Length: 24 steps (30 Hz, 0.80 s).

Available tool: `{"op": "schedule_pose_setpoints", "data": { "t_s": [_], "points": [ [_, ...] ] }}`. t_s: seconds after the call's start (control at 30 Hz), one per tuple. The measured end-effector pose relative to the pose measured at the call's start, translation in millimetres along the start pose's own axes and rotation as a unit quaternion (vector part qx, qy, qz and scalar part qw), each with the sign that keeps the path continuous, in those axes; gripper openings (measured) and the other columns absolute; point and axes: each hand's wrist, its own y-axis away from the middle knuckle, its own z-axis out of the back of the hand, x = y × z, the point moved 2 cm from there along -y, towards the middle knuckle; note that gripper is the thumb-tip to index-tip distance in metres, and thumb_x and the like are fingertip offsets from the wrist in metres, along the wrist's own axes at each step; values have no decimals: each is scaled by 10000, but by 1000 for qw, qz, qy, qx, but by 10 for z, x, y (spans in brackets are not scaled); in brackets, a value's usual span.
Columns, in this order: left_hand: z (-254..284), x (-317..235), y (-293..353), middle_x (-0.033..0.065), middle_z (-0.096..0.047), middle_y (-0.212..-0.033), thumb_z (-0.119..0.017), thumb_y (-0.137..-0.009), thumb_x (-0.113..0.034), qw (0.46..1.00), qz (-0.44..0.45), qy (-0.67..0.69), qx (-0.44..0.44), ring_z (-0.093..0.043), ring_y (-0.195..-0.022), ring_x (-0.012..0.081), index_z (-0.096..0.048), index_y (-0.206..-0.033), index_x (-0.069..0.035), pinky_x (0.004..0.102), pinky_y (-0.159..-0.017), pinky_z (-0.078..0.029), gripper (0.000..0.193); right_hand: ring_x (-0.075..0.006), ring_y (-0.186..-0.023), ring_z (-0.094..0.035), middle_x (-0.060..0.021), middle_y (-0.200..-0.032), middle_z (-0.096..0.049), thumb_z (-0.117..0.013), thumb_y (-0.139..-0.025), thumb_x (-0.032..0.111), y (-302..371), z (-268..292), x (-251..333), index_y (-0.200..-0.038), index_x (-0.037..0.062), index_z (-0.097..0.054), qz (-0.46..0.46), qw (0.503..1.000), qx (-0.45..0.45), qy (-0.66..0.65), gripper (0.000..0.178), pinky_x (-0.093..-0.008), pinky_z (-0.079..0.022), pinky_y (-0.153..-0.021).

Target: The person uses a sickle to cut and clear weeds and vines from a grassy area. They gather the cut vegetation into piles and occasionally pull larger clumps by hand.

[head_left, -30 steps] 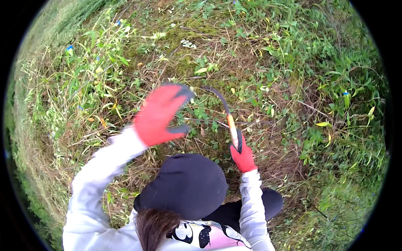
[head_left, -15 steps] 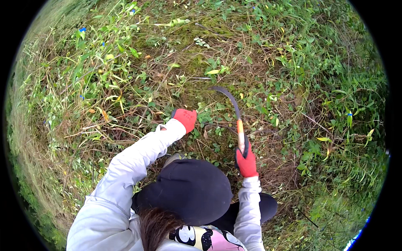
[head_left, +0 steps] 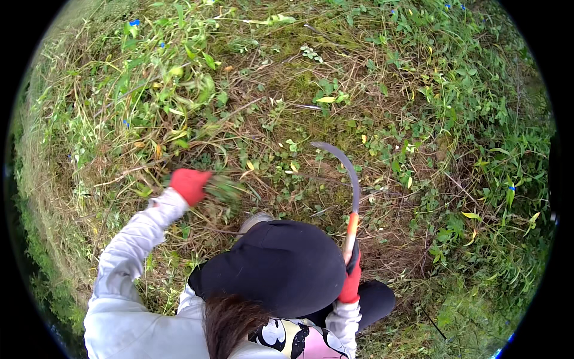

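Observation:
My right hand point(head_left: 351, 276), in a red and black glove, is closed round the handle of a sickle point(head_left: 355, 191). The sickle has an orange and pale handle and a dark blade that curves to the left, its tip pointing left over low weeds. To the left, my left hand point(head_left: 190, 185), in a red glove, is closed on a small bunch of weeds point(head_left: 222, 190) that sticks out on its right side, smeared by motion. That hand is above a heap of stems and leaves. Its fingertips are mostly hidden under the glove's back.
My bent knee point(head_left: 287, 263) in dark trousers is between my arms, with a shoe point(head_left: 257, 220) beyond it. Taller weeds point(head_left: 173, 78) with blue flowers stand at the far left, denser greenery point(head_left: 490, 125) on the right. Dry stems and moss cover the middle ground.
My left hand has moved left with a bunch of weeds in it, away from the patch before my knee. My right hand has drawn the sickle nearer to my body.

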Motion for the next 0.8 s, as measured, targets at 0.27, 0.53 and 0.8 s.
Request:
{"op": "schedule_pose_setpoints", "data": {
  "t_s": [0.27,0.53,0.8],
  "points": [
    [-476,2697,1081,124,-687,-999,-658,-770,-242,962,178,-203,47,-660,-920,325,-630,-1185,-163,425,-769,-533,424,-221,-811,-670,-169,-945,-674,-603,-908,161,-680,-384,58,-1481,97,-323,70,994,36,81,641,-353,-518,-732],
    [341,3690,2117,154,-470,-1390,-843,-617,-315,883,442,-153,-31,-483,-1267,315,-554,-1301,-130,395,-1004,-456,765,-272,-843,-690,-188,-948,-681,-622,-903,234,-924,-693,-28,-1494,126,-300,45,996,56,47,681,-374,-521,-735],
    [990,-713,233,187,-488,-1325,-834,-556,-233,939,-174,75,-288,-453,-1264,385,-537,-1269,-86,520,-1044,-380,785,-419,-782,-651,-232,-887,-669,-639,-878,336,-884,-1031,-441,-1510,137,-240,43,976,137,164,773,-480,-504,-687]
  ]
}}
